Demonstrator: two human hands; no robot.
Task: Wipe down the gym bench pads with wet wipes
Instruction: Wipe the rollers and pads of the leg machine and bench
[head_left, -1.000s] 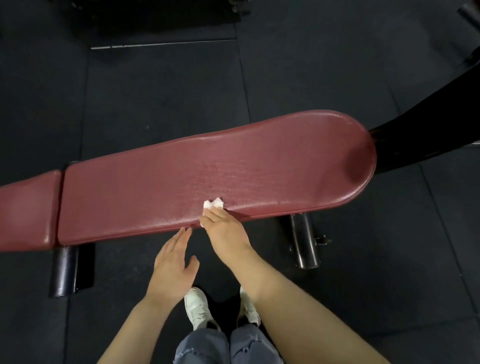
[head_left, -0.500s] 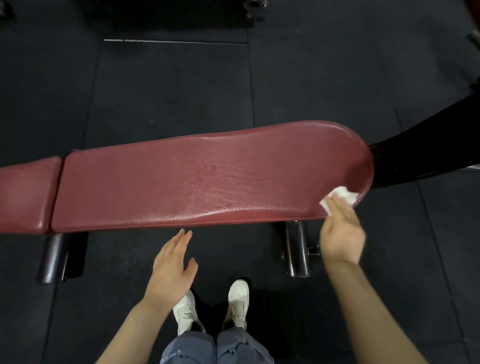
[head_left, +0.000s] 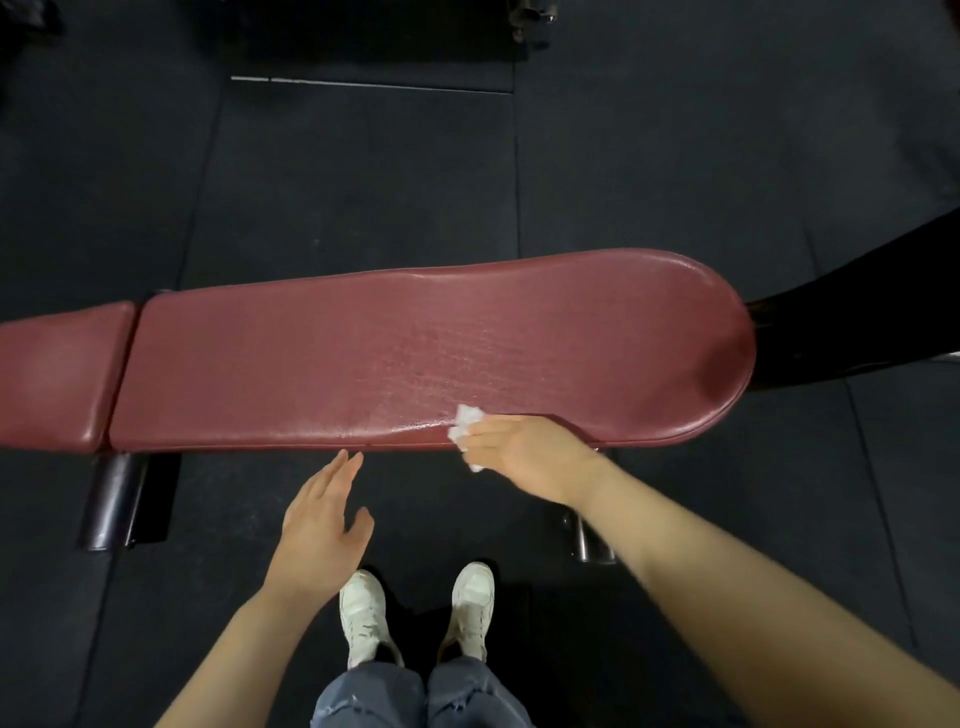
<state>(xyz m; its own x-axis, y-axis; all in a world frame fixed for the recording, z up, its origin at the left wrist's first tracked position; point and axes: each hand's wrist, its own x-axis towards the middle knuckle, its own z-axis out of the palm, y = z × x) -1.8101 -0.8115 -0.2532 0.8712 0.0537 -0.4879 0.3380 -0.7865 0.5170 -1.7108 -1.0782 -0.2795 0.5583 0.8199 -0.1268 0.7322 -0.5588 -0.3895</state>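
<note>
A long dark-red bench pad (head_left: 415, 353) lies across the view, and a shorter red seat pad (head_left: 57, 374) adjoins it on the left. My right hand (head_left: 519, 452) holds a crumpled white wet wipe (head_left: 466, 422) against the long pad's near edge, a little right of the middle. The wipe sticks out past my fingertips, above and below them. A wet sheen shows on the pad around it. My left hand (head_left: 322, 535) hovers flat in front of the near edge with straight fingers, holding nothing and touching nothing.
Black cylindrical bench feet stand under the left (head_left: 111, 499) and behind my right forearm (head_left: 589, 540). A black frame part (head_left: 857, 332) extends from the pad's rounded right end. My white shoes (head_left: 415, 613) stand on the black rubber floor (head_left: 363, 182).
My right hand swept the wipe along the near edge to the rounded right end, then back left toward the middle. My left hand stayed in place.
</note>
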